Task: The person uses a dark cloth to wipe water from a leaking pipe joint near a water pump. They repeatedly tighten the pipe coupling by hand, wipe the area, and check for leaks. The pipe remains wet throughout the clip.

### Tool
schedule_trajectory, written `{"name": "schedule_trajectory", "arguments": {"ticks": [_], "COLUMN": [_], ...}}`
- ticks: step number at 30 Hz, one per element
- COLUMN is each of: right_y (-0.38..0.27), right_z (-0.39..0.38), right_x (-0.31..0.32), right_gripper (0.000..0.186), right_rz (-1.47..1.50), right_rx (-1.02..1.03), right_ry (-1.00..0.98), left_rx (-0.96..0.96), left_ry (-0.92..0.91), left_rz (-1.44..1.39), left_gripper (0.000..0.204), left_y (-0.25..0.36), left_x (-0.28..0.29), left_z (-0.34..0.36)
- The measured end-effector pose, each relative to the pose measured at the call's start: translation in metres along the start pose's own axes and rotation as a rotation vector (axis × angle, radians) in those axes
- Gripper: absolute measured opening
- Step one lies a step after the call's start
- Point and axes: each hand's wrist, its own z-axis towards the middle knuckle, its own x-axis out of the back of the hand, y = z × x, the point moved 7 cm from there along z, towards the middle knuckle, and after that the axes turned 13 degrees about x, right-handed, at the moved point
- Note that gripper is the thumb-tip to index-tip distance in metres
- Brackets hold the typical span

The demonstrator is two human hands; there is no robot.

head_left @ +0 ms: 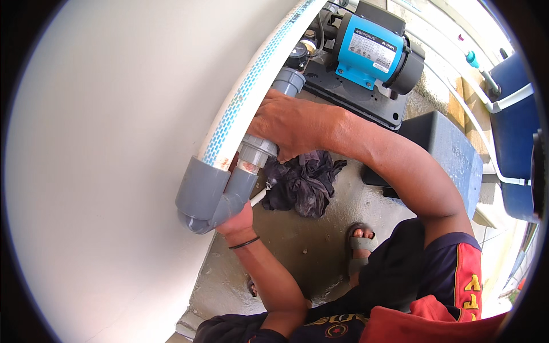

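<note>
My right hand (283,123) is closed around the grey pipe by a ribbed grey union fitting (258,150); its fingertips are partly hidden behind a thick white pipe (245,94) with a blue dashed pattern. Lower down, my left hand (237,220) grips a grey elbow (220,208) from beneath, most of its fingers out of sight behind it. A wide grey socket (201,186) joins the elbow to the white pipe. Another grey union (289,82) sits above my right hand. A thin white tube (259,197) pokes out beside the elbow.
A blue pump motor (366,51) stands on a black base (351,94) at the top. A dark crumpled cloth (306,183) lies on the wet floor (291,246). A pale wall (114,143) fills the left; a dark box (440,143) and blue tank (517,143) stand right.
</note>
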Motion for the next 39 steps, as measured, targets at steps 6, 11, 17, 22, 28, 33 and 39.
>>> {"name": "schedule_trajectory", "arguments": {"ticks": [6, 11, 17, 22, 28, 33, 39], "right_y": [0.001, 0.003, 0.003, 0.003, 0.002, 0.002, 0.002], "right_z": [-0.001, 0.0, 0.001, 0.0, -0.001, -0.001, -0.001], "right_x": [0.002, 0.001, 0.004, 0.005, 0.007, 0.006, 0.007], "right_gripper": [0.081, 0.082, 0.086, 0.088, 0.086, 0.086, 0.085], "right_rz": [-0.02, 0.011, 0.055, 0.081, 0.074, 0.068, 0.079], "right_rx": [0.005, 0.004, 0.002, -0.004, -0.005, -0.014, -0.004], "right_ry": [0.036, 0.02, 0.044, 0.053, 0.062, 0.024, 0.009], "left_rx": [0.359, 0.35, 0.358, 0.412, 0.402, 0.366, 0.383], "left_ry": [-0.275, -0.345, -0.431, -0.364, -0.312, -0.367, -0.366], "left_rz": [-0.627, -0.617, -0.648, -0.633, -0.402, -0.378, -0.41], "left_gripper": [0.096, 0.097, 0.092, 0.091, 0.091, 0.091, 0.09], "left_y": [-0.042, -0.045, -0.047, -0.046, -0.039, -0.038, -0.043], "left_x": [-0.02, -0.026, -0.028, -0.028, -0.022, -0.017, -0.018], "left_z": [0.007, 0.008, 0.007, 0.008, 0.013, 0.018, 0.018]}}
